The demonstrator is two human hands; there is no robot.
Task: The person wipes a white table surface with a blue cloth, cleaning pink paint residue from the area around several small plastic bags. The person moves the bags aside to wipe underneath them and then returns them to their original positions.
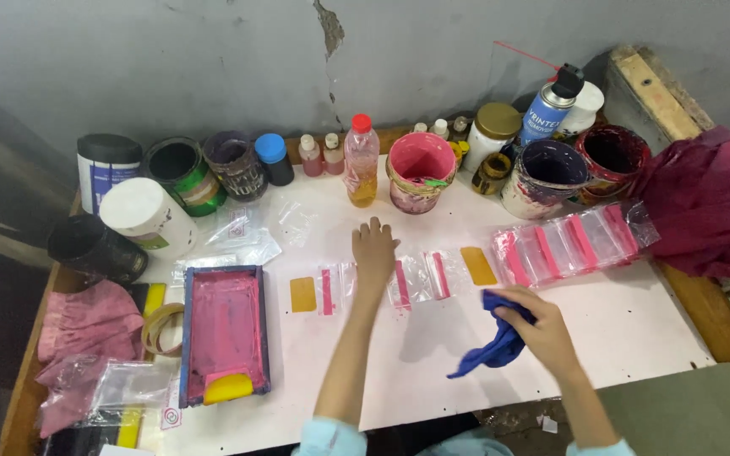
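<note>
Two hands worked over the white surface [635,329]. The left hand [374,252] lay flat, fingers spread, pressing on a row of clear plastic bags [420,277] with pink strips at the middle of the surface. The right hand [542,325] clutched a blue cloth [492,348], its grip closed around the bunched fabric, just right of the bags. A pink-stained printing frame [225,331] sat well to the left.

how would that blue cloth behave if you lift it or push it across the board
The blue cloth is crumpled and drooping from the right hand, so it is probably floppy and light. Pushed over the white board, it would likely bunch up rather than slide whole. It shouldn't roll or break.
</note>
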